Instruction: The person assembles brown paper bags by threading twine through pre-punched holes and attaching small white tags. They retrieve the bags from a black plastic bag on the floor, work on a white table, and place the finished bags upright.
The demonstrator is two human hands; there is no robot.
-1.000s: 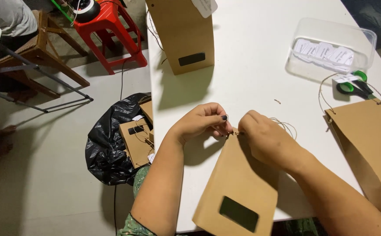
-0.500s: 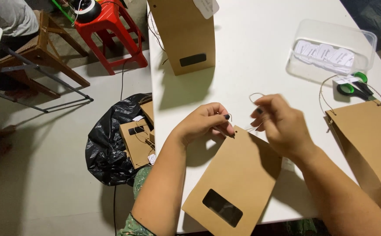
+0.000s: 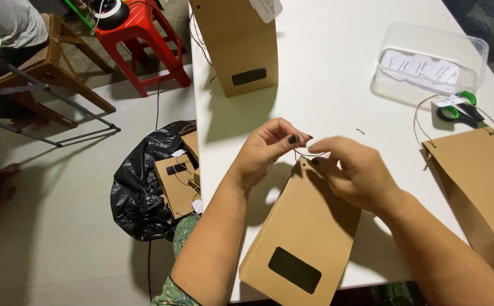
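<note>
Brown paper bag (image 3: 303, 238) | top pinched by left hand (image 3: 266, 150) | right hand (image 3: 354, 173) holds string (image 3: 309, 154)

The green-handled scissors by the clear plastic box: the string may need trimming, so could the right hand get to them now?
Probably yes: the green-handled scissors lie uncovered on the white table, with bare tabletop between them and the right hand.

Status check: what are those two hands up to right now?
Left hand and right hand both pinch thin string at top of brown paper bag. Nothing in the way.
</note>
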